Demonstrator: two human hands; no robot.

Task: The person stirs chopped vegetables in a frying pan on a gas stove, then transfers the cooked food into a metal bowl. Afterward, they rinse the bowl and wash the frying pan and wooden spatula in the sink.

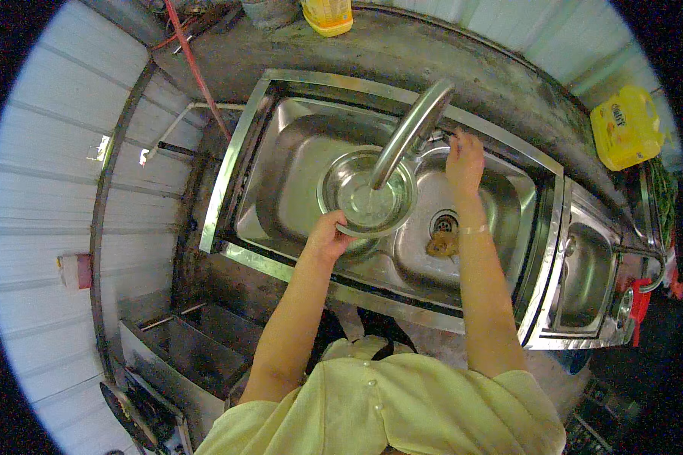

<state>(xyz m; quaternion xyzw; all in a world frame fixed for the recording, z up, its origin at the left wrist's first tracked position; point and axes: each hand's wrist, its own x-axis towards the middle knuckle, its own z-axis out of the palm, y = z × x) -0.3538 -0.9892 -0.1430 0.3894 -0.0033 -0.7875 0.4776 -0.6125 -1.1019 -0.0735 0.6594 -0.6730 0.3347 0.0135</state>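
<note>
My left hand (pixel 330 238) grips the near rim of a round stainless steel bowl (pixel 325 190), thumb over the edge. The bowl is above the divider of a double-basin steel sink (pixel 299 165), under the curved spout of a metal faucet (pixel 412 128). Clear water appears to lie in the bowl, its surface disturbed below the spout. Behind the right basin, my right hand (pixel 467 159) has its fingers at the faucet's lever handle (pixel 445 135). Beside the drain (pixel 444 223) in that basin lies a brown lump (pixel 443 244), its kind unclear.
Yellow plastic jugs stand behind the sink (pixel 328 17) and at the right (pixel 626 131). Another steel sink (pixel 586 278) adjoins on the right, with a red item (pixel 640 307) by its edge. A metal trough (pixel 188 347) is at lower left, and a red pole (pixel 196 71) slants at upper left.
</note>
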